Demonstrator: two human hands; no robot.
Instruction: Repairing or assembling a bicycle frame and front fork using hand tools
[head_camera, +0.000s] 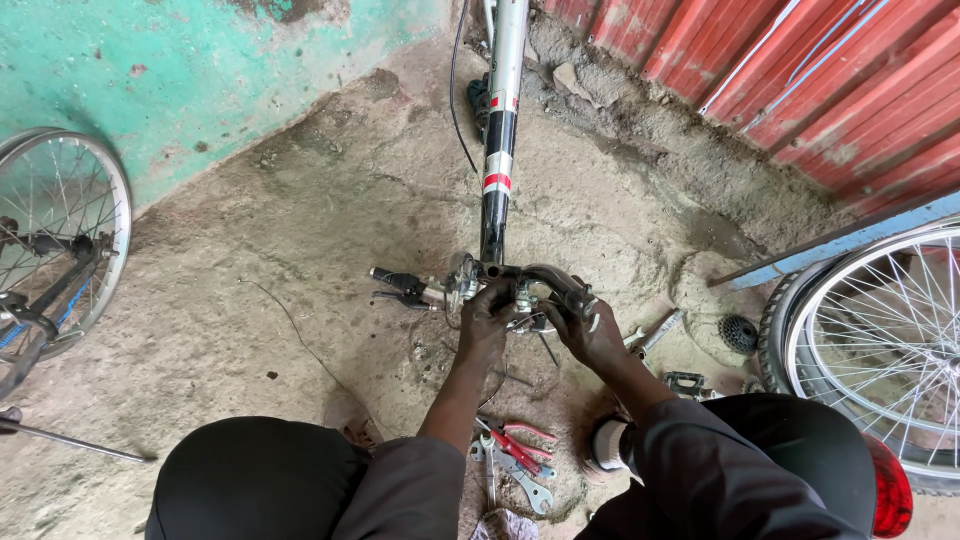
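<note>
Two hands at work on a bicycle frame (503, 130) lying on the dirt floor (300, 250), its silver, black and red tube running away from the viewer toward a red corrugated wall (800, 70). Left hand (487, 318) closed over the metal fitting (527, 293) at the near end of the tube, fingers curled on top. Right hand (592, 332) clamped around the curved chrome part (556, 277) just beside it, thumb up against the metal. Black handlebar grip (400, 284) sticking out to the left of the fitting. Between the knees, red-handled pliers (517, 445) and a flat spanner (527, 482) on the ground, touching or nearly so. Small sprocket cluster (739, 333) and a pedal (685, 382) near the right hand. Spoked wheel (880, 340) at the right edge, another wheel (60, 230) at the left against a green wall (150, 70).
</note>
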